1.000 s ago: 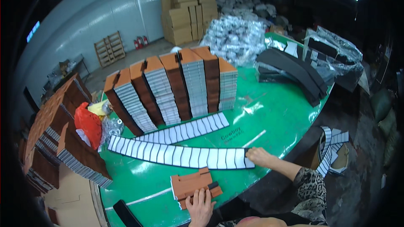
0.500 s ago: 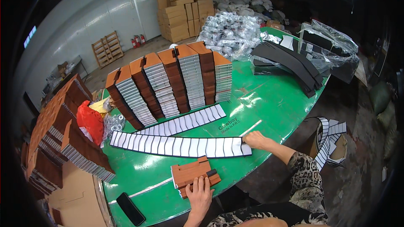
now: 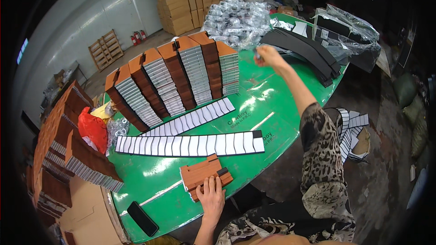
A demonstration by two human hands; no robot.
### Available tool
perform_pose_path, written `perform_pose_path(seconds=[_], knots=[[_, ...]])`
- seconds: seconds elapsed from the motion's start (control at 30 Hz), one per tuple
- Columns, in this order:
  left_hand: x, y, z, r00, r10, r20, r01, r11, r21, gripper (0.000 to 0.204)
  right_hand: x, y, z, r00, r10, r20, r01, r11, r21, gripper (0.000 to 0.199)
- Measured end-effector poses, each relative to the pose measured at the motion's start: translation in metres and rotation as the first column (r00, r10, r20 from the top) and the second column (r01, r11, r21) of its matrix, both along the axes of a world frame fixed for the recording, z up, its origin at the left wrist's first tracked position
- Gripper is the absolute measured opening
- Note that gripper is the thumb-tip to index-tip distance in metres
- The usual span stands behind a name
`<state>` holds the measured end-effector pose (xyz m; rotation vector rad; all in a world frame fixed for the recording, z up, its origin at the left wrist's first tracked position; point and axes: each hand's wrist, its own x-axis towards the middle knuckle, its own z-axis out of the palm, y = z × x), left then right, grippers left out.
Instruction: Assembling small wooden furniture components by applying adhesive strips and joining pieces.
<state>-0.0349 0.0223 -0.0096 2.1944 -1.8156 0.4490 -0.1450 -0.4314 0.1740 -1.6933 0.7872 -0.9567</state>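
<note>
Left hand (image 3: 212,197) is laid on the brown block (image 3: 200,172), fingers extended over its near part, not wrapped round it. Right hand (image 3: 269,56) is held out over the bench (image 3: 254,86), near the black strips (image 3: 302,47); fingers curled, something small and bluish maybe held, too blurred to confirm the grip.

Step in hand, as judged: block steadied by the left, reach made with the right. For the next move, clearance from the tall stacks (image 3: 195,70) is called for, with the block kept steady.

Block is set near the bench's front edge, on the near side of the white strip (image 3: 190,144), skewed. Outline stepped, wood-brown top grooved, left edge pale, small black patch beside the fingertips. Whether it's one piece or several can't be told. White strip is crossed by wavy black lines.
</note>
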Motion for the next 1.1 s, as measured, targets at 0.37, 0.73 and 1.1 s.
perform_pose_path(seconds=[0.37, 0.73, 1.1], knots=[[0.017, -0.008, -0.014, 1.000, 0.016, -0.002, -0.016, 0.997, -0.078, 0.057, 0.007, 0.168, -0.051, 0.951, 0.276, 0.140, -0.303, 0.921, 0.245, 0.027], [0.002, -0.007, -0.020, 0.997, 0.080, 0.009, -0.080, 0.997, -0.004, 0.055, -0.007, 0.289, -0.161, 0.858, 0.286, -0.426, -0.462, 0.793, -0.397, 0.021], [0.003, 0.000, -0.019, 0.996, 0.090, 0.029, -0.090, 0.996, 0.015, 0.049, 0.001, 0.291, -0.168, 0.847, 0.242, -0.474, -0.469, 0.760, -0.450, 0.028]])
